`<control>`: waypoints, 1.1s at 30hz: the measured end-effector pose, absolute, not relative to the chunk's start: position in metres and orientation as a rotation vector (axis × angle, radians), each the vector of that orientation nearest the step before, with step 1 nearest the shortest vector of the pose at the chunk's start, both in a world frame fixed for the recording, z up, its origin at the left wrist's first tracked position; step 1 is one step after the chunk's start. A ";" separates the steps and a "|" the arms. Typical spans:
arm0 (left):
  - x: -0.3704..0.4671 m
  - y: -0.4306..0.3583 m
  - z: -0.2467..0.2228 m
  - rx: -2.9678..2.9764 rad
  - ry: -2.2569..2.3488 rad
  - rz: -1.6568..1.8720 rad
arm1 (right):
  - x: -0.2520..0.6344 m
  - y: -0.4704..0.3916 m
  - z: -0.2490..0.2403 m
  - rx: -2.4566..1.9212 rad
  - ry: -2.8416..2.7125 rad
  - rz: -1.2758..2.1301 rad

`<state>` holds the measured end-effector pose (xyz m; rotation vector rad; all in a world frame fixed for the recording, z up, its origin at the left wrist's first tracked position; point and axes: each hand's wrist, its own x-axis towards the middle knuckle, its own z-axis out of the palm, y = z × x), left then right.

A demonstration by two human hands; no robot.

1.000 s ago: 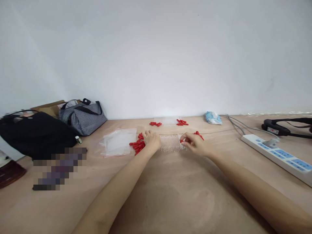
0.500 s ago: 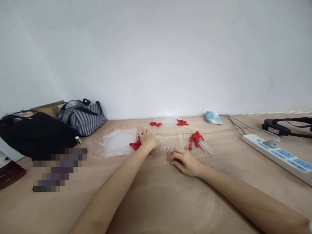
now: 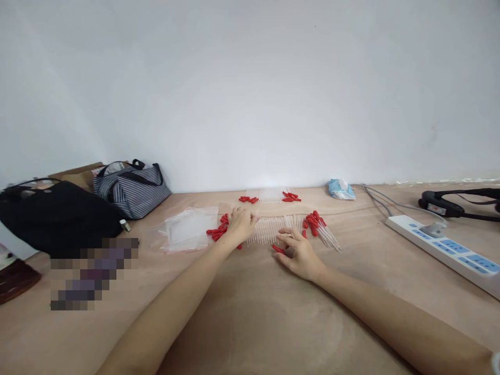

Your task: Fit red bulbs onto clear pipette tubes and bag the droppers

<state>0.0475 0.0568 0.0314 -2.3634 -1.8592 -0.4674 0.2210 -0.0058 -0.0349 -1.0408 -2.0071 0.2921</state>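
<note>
My left hand (image 3: 241,226) reaches over the left end of a row of thin clear tubes (image 3: 269,230). Its fingers are bent and apart; I see nothing held, though the fingertips are partly hidden. A heap of red caps (image 3: 217,232) lies just left of it. At the row's front edge, my right hand (image 3: 300,256) holds a red cap (image 3: 278,249) between thumb and fingers, with the other fingers curved above. On the right, white sticks with red ends (image 3: 327,234) lie fanned out, beside a loose red cap (image 3: 304,234).
Clear plastic bags (image 3: 187,229) lie left. Farther back is another row of tubes (image 3: 270,195) with red caps on both sides. A blue tissue pack (image 3: 341,189) and a power strip (image 3: 445,250) sit right; a striped bag (image 3: 138,190) and black bag (image 3: 62,219) stand left.
My left hand has shifted slightly right, its fingers less raised. The right hand's fingers have lifted and parted, so the red cap shows more clearly near the tube ends.
</note>
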 end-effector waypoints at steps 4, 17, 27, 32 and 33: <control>0.028 0.026 0.024 -2.684 -1.464 -0.642 | 0.221 -0.005 -0.033 -1.048 -2.029 0.244; 0.008 -0.009 -0.011 -2.908 -1.004 -0.934 | 0.217 -0.013 -0.025 -1.037 -2.233 0.195; 0.005 -0.008 -0.014 -2.872 -0.930 -0.963 | 0.218 -0.010 -0.028 -0.935 -2.226 0.278; 0.004 -0.007 -0.016 -2.875 -0.873 -1.005 | 0.217 -0.013 -0.024 -0.881 -2.274 0.299; 0.005 -0.006 -0.017 -2.883 -0.862 -1.008 | 0.217 -0.013 -0.023 -0.871 -2.283 0.298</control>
